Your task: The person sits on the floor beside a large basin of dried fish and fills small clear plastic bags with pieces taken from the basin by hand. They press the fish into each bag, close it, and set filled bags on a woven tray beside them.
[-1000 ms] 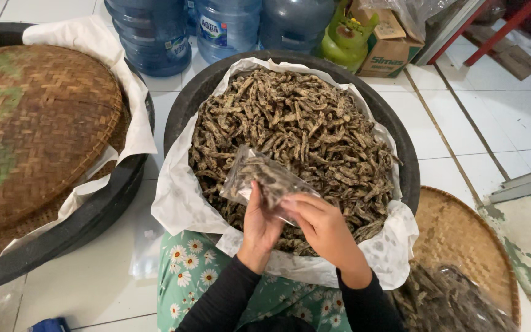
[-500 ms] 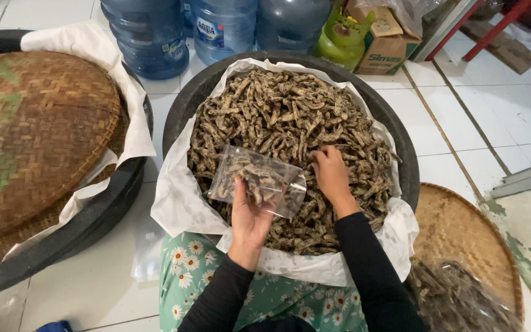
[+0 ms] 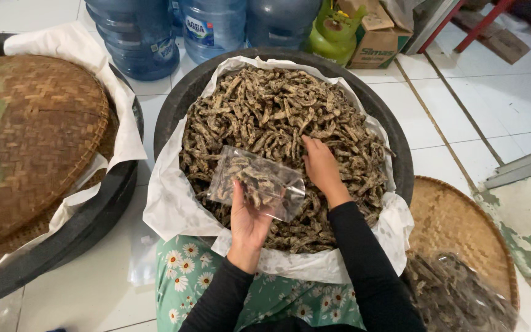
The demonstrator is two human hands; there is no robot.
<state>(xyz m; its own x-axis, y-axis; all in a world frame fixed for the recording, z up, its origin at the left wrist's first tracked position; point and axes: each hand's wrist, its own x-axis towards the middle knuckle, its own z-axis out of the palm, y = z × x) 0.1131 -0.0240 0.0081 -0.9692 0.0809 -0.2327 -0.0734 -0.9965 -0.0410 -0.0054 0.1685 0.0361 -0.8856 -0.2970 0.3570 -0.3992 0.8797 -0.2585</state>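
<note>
The left hand [image 3: 248,216] grips a small clear plastic bag [image 3: 256,183], partly filled with dried brown strips, from below, holding it just above the near part of the pile. The right hand [image 3: 321,165] rests palm down on the heap of dried brown strips [image 3: 278,117], fingers curled loosely into it; whether it grips any I cannot tell. The heap fills a large round black tub [image 3: 179,101] lined with white paper [image 3: 167,203]. To the left, a woven bamboo lid [image 3: 32,135] covers a second black tub. Blue water jugs [image 3: 136,37] stand at the far side.
</note>
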